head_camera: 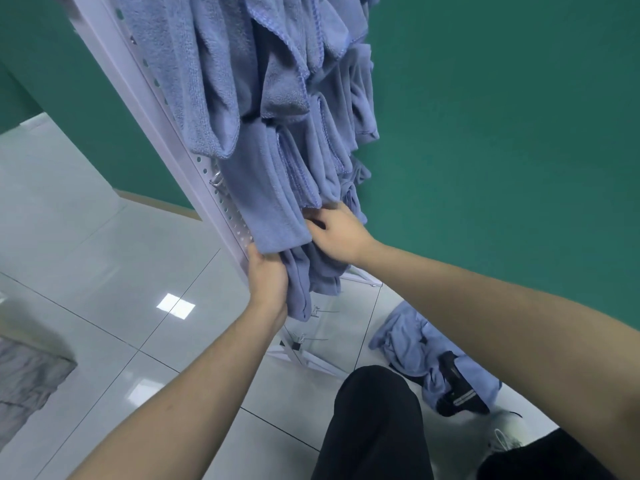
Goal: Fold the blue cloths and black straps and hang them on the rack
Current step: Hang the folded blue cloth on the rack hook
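Black trouser knee (375, 420) fills lower centre. At mid-frame, left hand (268, 282) grips a hanging blue cloth (266, 199) on the white rack (145, 84); right hand (337, 233) fingers pinch neighbouring folds.

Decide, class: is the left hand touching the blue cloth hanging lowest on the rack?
Touching. The head view shows the left hand gripping the blue cloth.

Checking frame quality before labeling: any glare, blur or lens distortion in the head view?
Head view: wide-angle bending curves the white rack post; ceiling-light glare patch on the glossy floor tiles; both hands and the hanging blue cloths fairly sharp; the floor pile slightly soft.
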